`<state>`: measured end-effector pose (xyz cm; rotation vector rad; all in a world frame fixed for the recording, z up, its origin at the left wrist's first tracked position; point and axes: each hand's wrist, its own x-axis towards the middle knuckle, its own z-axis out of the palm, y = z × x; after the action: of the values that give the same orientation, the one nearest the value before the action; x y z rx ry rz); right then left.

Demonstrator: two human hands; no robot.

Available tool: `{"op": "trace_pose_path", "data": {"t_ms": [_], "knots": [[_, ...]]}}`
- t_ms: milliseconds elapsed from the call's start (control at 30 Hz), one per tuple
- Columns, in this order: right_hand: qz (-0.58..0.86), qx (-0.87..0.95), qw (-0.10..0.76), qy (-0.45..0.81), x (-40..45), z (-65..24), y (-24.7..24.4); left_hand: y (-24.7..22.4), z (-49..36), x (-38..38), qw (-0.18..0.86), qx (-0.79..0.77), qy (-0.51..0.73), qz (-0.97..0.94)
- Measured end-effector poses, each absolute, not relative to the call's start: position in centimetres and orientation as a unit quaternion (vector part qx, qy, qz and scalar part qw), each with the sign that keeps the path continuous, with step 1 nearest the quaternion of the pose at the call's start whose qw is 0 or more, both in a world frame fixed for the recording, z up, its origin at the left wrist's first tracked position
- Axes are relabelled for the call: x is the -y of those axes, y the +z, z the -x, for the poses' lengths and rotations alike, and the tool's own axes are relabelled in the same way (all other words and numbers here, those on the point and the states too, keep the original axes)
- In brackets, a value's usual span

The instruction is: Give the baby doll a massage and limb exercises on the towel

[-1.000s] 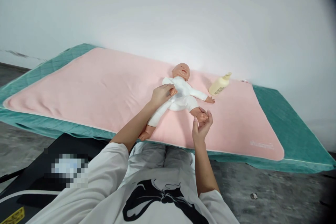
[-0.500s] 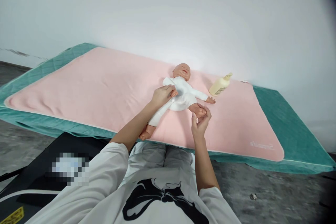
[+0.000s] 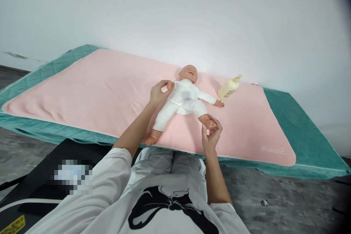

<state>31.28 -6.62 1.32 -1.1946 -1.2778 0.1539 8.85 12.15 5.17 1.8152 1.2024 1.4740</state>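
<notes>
A baby doll [image 3: 187,95] with a white cloth body lies face up on a pink mat [image 3: 115,87], its head towards the wall. My left hand [image 3: 159,94] is closed on the doll's hand at the left of its body. Around the doll's foot on the right, my right hand [image 3: 212,135] has its thumb and fingers closed. The doll's other arm stretches out to the right, and its other foot rests near the mat's front edge. A grey patch shows on the doll's belly.
A pale yellow pump bottle [image 3: 229,87] stands tilted-looking on the mat, right of the doll. The mat lies over a green padded cover [image 3: 296,124] against a white wall [image 3: 175,14]. A black case-like object [image 3: 35,186] is at the lower left.
My left hand has moved left with the doll's hand, drawing that arm away from the belly. My right hand has brought the doll's leg slightly down, straighter than before.
</notes>
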Motion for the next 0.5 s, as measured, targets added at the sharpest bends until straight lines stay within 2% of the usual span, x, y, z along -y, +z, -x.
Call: {"op": "trace_pose_path", "data": {"t_ms": [200,367,500], "knots": [[0.533,0.552,0.637,0.075,9.0,-31.9,-0.9,4.1,-6.5,-14.9,0.372,-0.452,0.653,-0.481],[0.534,0.553,0.634,0.080,11.3,-32.4,-3.3,1.8,-4.2,-16.8,0.472,-0.482,0.662,-0.327],[0.570,0.556,0.600,0.076,13.0,-32.7,-5.3,0.1,-3.1,-17.8,0.531,-0.480,0.660,-0.229]]}}
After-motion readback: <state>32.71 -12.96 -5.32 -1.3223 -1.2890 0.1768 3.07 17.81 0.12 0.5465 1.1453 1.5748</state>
